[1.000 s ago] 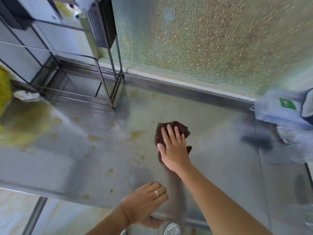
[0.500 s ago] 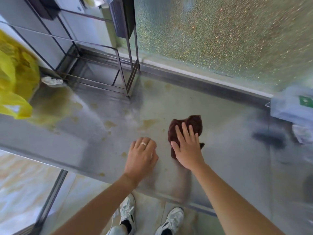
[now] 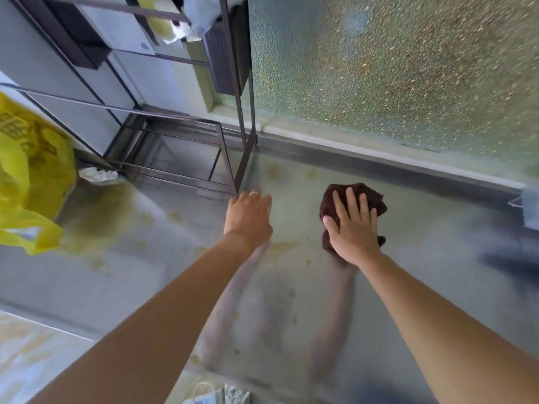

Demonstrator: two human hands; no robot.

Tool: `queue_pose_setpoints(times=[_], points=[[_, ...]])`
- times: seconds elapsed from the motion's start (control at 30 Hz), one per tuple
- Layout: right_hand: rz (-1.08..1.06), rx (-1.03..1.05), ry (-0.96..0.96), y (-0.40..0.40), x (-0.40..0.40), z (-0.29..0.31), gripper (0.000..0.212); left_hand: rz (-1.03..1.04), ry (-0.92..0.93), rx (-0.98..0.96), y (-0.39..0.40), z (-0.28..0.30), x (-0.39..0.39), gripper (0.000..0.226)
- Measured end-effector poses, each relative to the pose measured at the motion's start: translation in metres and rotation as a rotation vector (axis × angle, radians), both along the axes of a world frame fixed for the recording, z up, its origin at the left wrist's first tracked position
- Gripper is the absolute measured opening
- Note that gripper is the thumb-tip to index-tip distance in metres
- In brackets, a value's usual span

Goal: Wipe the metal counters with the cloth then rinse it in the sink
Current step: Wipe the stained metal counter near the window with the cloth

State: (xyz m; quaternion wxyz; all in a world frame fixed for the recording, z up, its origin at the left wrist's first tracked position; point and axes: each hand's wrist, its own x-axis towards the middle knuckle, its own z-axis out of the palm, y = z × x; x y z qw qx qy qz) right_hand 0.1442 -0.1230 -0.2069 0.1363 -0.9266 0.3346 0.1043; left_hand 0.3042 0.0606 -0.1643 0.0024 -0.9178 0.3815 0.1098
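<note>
A dark brown cloth (image 3: 373,196) lies bunched on the stained metal counter (image 3: 163,275). My right hand (image 3: 353,228) presses flat on top of the cloth with fingers spread, covering most of it. My left hand (image 3: 249,217), a ring on one finger, reaches forward over the counter to the cloth's left. Its fingertips are at the near corner leg of the metal rack (image 3: 239,167). The fingers look curled down, and whether they touch the rack is unclear. No sink is in view.
Brownish stains (image 3: 284,246) dot the counter between and before my hands. A yellow plastic bag (image 3: 29,176) and crumpled paper (image 3: 97,174) sit at the left. A frosted glass window (image 3: 393,74) backs the counter. A pale blue item (image 3: 530,205) lies at the right edge.
My left hand has moved from the counter's front edge forward to the rack's corner leg. My right hand stays flat on the cloth, which has slid a little away from me.
</note>
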Motion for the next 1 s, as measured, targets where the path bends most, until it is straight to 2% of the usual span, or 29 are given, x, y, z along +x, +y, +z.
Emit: queue_pose_setpoints(times=[0.13,0.23,0.37,0.47,0.57,0.63,0.7,0.8,1.0], points=[[-0.042,0.014,0.012,-0.005,0.016,0.005,0.063,-0.023,0.057,0.103,-0.007,0.014,0.009,0.032],[0.024,0.052,0.006,0.016,-0.008,0.014,0.065,-0.039,0.128,0.142,-0.008,0.022,0.009,0.039],[0.103,0.115,-0.011,0.050,-0.059,0.023,0.073,-0.049,0.154,0.135,0.001,0.016,0.005,0.053],[0.029,0.099,-0.050,0.033,-0.038,0.017,0.073,-0.054,0.163,0.110,0.006,0.007,0.008,0.064],[0.017,0.070,-0.122,0.005,0.008,0.012,0.071,-0.043,0.142,0.042,0.005,0.007,0.014,0.048],[0.140,0.080,-0.165,-0.009,0.041,0.009,0.068,-0.024,0.134,0.013,0.002,0.009,0.020,0.038],[0.282,0.075,-0.201,-0.012,0.078,0.008,0.062,-0.012,0.131,-0.002,0.001,0.008,0.024,0.036],[0.384,0.079,-0.259,0.002,0.129,0.003,0.058,-0.004,0.133,-0.028,0.003,0.007,0.024,0.041],[0.566,0.106,-0.334,0.006,0.149,-0.005,0.054,0.054,0.160,-0.109,0.004,0.011,0.022,0.027]])
